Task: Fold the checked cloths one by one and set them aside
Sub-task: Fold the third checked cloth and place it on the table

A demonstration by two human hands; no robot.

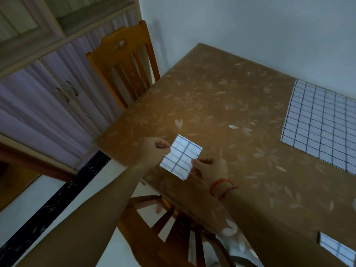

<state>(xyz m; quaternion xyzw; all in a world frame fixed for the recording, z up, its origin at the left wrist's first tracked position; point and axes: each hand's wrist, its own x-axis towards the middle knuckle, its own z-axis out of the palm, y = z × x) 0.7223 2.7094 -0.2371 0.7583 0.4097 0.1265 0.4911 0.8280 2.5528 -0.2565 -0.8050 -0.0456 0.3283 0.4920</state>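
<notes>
Outstretched, left hand (156,151) and right hand (212,170) pinch a small folded cloth (181,157); a larger cloth (323,124) lies unfolded on the worktop (212,93), likely next.

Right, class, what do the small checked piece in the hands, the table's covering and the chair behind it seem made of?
Folded checked cloth: thin woven fabric, probably cotton, matt; it keeps sharp fold edges.
Table covering: likely vinyl or oilcloth, smooth with a faint sheen and printed leaves.
Chair: wood, orange-brown, seemingly varnished; shaped slats and a slight gloss.
</notes>
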